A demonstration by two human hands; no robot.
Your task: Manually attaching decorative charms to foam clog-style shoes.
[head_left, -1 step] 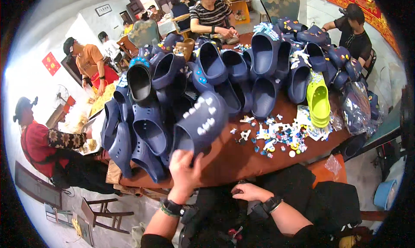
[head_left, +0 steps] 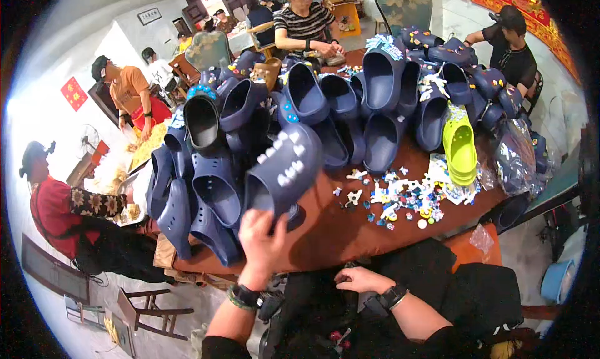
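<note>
My left hand (head_left: pixel 261 241) grips a navy clog (head_left: pixel 289 166) by its heel end, holding it up over the near left part of the table. Rows of white charms sit on the clog's toe. Below it, another dark clog (head_left: pixel 296 216) is partly hidden. At the table's near edge, my right hand (head_left: pixel 364 279) rests low with its fingers curled in; whatever is in them, if anything, is hidden. A loose heap of small white, blue and yellow charms (head_left: pixel 406 199) lies on the brown tabletop (head_left: pixel 325 237) beyond it.
Navy clogs (head_left: pixel 217 196) are piled along the left and far side, among them a black clog (head_left: pixel 203 122) and a brown one (head_left: pixel 265 72). Green clogs (head_left: pixel 461 143) stand right of the charms, beside a plastic bag (head_left: pixel 519 156). Several people sit or stand around.
My left hand and the charmed clog have shifted slightly left and up, and the clog has tilted a little. My right hand has stayed in place.
</note>
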